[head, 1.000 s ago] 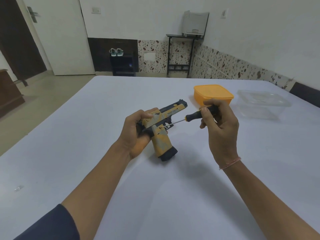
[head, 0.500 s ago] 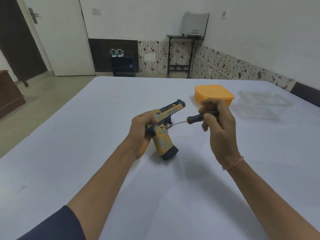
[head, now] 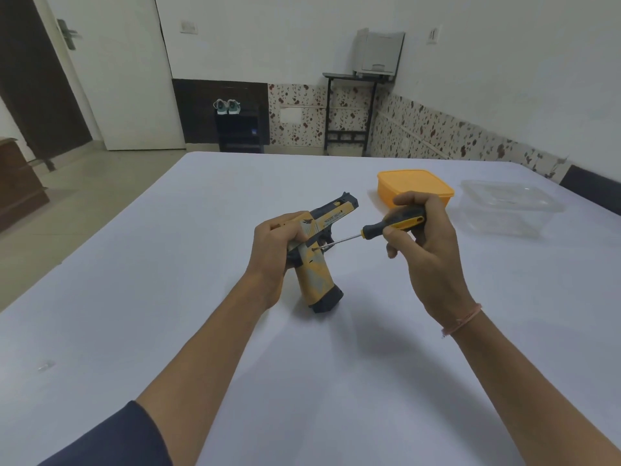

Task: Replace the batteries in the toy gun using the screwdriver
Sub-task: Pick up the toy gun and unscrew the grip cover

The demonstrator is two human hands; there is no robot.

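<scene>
Two hands are working over a white table [head: 168,297], held apart, with one toy gun between them. At the far left, one small clear object [head: 46,365] is lying on the table, too small to identify. The left arm is reaching forward out of a dark sleeve [head: 111,438]. The left hand [head: 279,250] is gripping the rear of the toy gun [head: 316,274], fingers curled over its top. The orange and dark gun is standing tilted, muzzle pointing away and the dark base of its grip appearing to touch the table. A label with a bird-like emblem is showing on the slide, its print too small to read. One screwdriver [head: 386,227] is slanting down to the left, its tip meeting the gun's side just above the grip. The right hand [head: 426,250] is raised and clamping the black and yellow handle in curled fingers, a thin pink band [head: 462,321] circling the wrist. Two containers are sitting beyond it: one orange lidded box [head: 415,185] and, further right, one clear plastic box [head: 510,206].
</scene>
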